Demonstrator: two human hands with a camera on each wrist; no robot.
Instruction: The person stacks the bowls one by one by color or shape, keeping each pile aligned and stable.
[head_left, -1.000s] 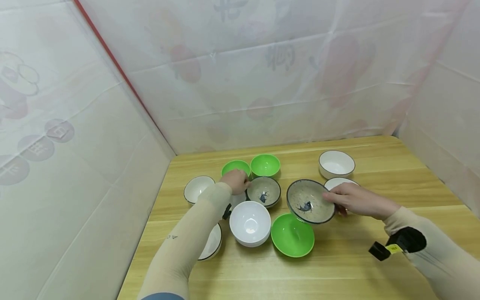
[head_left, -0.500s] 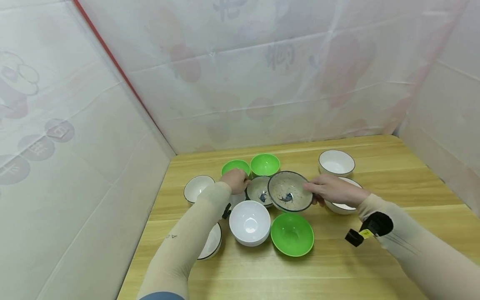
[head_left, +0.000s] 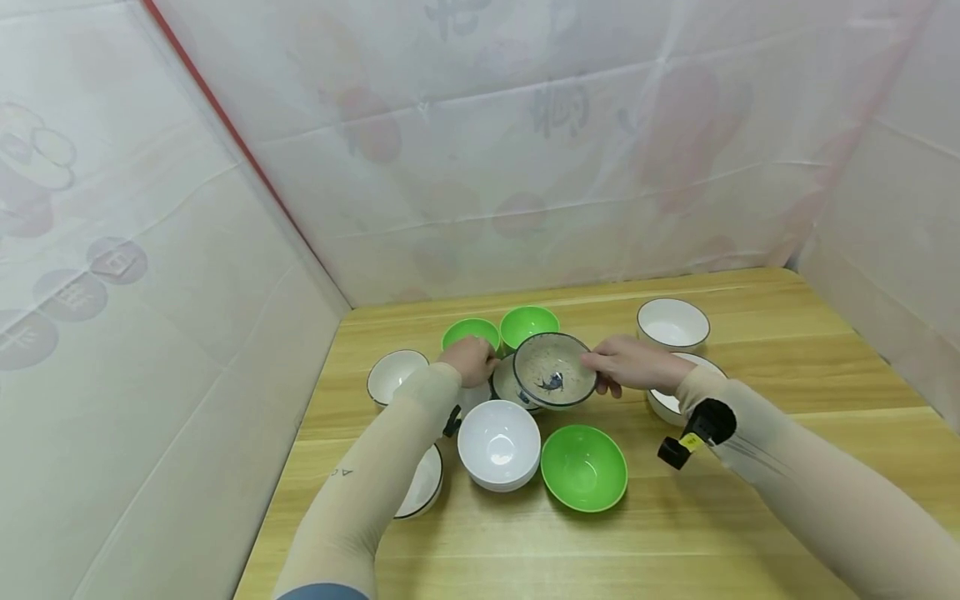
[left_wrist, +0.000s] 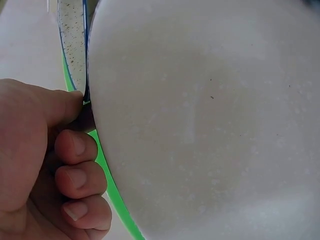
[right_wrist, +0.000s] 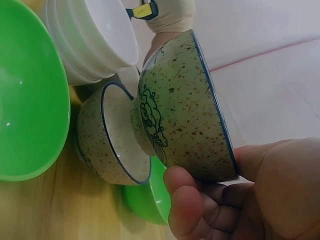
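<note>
My right hand [head_left: 626, 365] grips a speckled bowl with a fish painted inside [head_left: 553, 367] by its right rim. It holds the bowl tilted just over a second speckled bowl [head_left: 505, 385] that stands on the wooden table [head_left: 750, 517]. From the right wrist, the held bowl [right_wrist: 180, 110] hangs foot-first over the mouth of the lower bowl [right_wrist: 100, 145]. My left hand [head_left: 471, 360] sits at the lower bowl's left rim. In the left wrist view its thumb [left_wrist: 60, 107] presses on that speckled rim [left_wrist: 70, 45] and the other fingers are curled.
A stack of white bowls [head_left: 498, 442] and a green bowl [head_left: 583, 467] stand in front. Two green bowls [head_left: 529, 322] stand behind. White dark-rimmed bowls sit at the left [head_left: 393, 375], back right [head_left: 672, 322] and under each arm. Plastic sheeting walls the table.
My right hand has carried the speckled bowl leftward, from above the green bowl to over the second speckled bowl. My left hand has stayed put.
</note>
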